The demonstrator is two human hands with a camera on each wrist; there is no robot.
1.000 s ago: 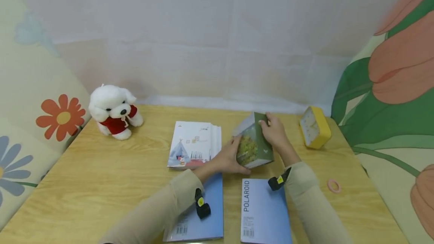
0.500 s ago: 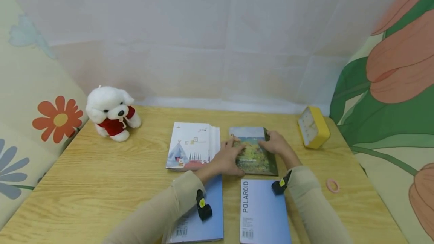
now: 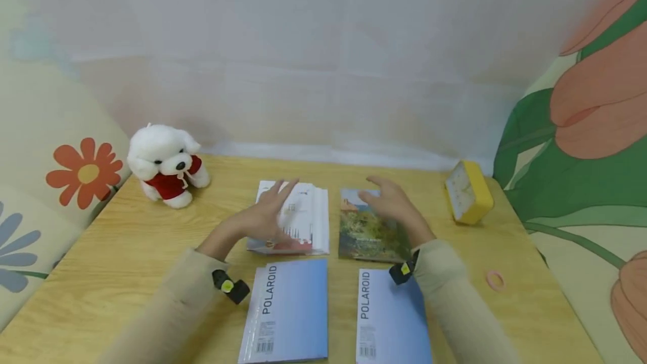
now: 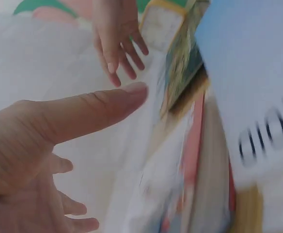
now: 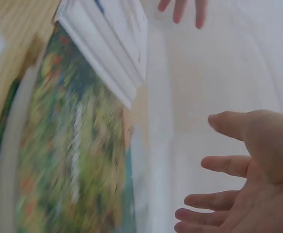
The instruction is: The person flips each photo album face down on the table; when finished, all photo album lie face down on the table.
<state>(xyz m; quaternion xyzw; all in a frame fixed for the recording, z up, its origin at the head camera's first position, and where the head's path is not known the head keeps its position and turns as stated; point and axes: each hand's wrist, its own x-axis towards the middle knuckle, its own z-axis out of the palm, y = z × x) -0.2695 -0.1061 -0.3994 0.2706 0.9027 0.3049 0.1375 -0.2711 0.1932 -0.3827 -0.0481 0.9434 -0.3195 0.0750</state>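
My left hand (image 3: pixel 262 219) is above the stack of white illustrated albums (image 3: pixel 319 223), fingers spread and holding nothing. Over the landscape-covered photo album (image 3: pixel 371 240), my right hand (image 3: pixel 395 205) is raised with its fingers apart, also holding nothing. That album lies flat to the right of the white stack, a narrow gap between them. In the right wrist view the extended fingers (image 5: pixel 224 165) of my right hand stand apart from the photo album (image 5: pixel 78 145). The left wrist view, partly blurred, shows my left thumb (image 4: pixel 93 109) stretched out.
Nearer me lie blue Polaroid albums, a left pile (image 3: pixel 298 308) and a right one (image 3: pixel 391 319). A plush white dog (image 3: pixel 167 167) sits at the back left. A yellow clock (image 3: pixel 470 192) stands at the back right, with a pink ring (image 3: pixel 495 280) in front.
The photo album, tilted up between both hands at first, was lowered flat onto the table. Both hands have let go and lifted; the left has moved left over the white stack.
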